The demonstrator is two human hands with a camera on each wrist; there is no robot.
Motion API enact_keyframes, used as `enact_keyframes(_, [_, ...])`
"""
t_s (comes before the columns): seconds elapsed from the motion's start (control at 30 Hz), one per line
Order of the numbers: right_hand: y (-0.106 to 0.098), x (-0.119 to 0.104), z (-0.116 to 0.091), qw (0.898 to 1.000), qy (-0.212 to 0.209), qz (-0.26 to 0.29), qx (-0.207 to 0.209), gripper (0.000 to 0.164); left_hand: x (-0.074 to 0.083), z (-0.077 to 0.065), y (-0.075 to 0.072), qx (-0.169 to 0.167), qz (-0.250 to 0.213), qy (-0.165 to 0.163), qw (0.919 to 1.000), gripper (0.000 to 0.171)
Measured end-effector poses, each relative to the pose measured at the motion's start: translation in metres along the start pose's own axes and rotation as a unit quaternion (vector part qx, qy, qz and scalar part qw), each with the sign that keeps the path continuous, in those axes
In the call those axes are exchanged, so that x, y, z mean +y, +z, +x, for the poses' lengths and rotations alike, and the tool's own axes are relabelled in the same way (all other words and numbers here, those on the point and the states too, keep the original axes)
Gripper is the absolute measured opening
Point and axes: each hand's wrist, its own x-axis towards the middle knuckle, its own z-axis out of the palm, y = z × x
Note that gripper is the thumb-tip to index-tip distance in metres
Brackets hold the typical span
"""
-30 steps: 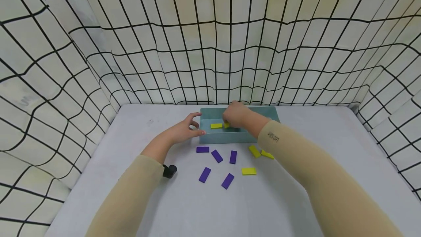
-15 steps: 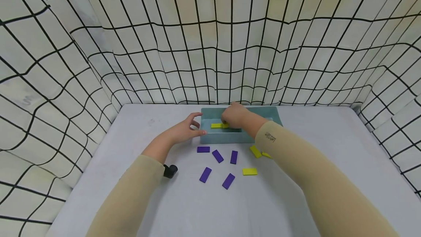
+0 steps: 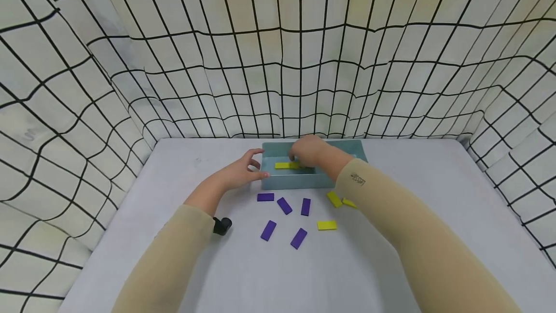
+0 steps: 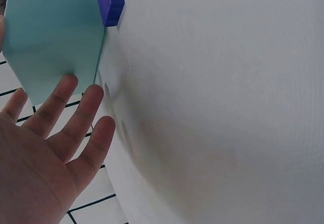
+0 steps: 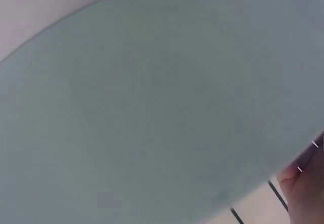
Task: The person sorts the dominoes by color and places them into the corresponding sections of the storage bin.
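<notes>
In the head view, a pale teal box [image 3: 304, 181] stands at the back of the table. My left hand [image 3: 236, 173] is at its left end, index finger and thumb touching the rim corners; the left wrist view shows the other fingers extended by the end wall [image 4: 55, 41]. My right hand [image 3: 310, 151] reaches inside with curled fingers and holds a yellow block, mostly hidden under the hand. That block lies end to end with another yellow block [image 3: 281, 165] on the box floor. The right wrist view is filled by the blurred box wall [image 5: 152, 107].
Several purple blocks [image 3: 284, 206] lie scattered in front of the box. Yellow blocks [image 3: 326, 225] lie to their right, one partly covered by the right sleeve [image 3: 391, 211]. Black-lined white netting [image 3: 299, 66] rises behind the white table [image 3: 243, 274].
The right hand has shifted slightly left, bringing its yellow block against the other one in the box. The left hand stays at the box end, and the blocks on the table have not moved.
</notes>
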Motion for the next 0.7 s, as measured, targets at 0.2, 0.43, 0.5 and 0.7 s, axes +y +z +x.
enact_keyframes(0.2, [-0.008,-0.001,-0.008,0.999,-0.018,0.035,0.018,0.031,-0.001,0.001,-0.001,0.002,0.006,0.0,1.0,0.085])
enact_keyframes(0.43, [-0.02,-0.003,-0.02,0.996,-0.025,0.076,0.03,0.035,0.0,0.0,-0.002,0.002,-0.004,-0.007,1.0,0.085])
enact_keyframes(0.5, [-0.022,-0.003,-0.024,0.995,-0.024,0.087,0.034,0.035,-0.001,0.001,-0.002,0.001,-0.005,-0.006,1.0,0.085])
enact_keyframes(0.7, [-0.024,-0.001,-0.041,0.992,-0.039,0.107,0.05,0.036,-0.003,0.003,0.0,0.001,-0.003,-0.003,1.0,0.085])
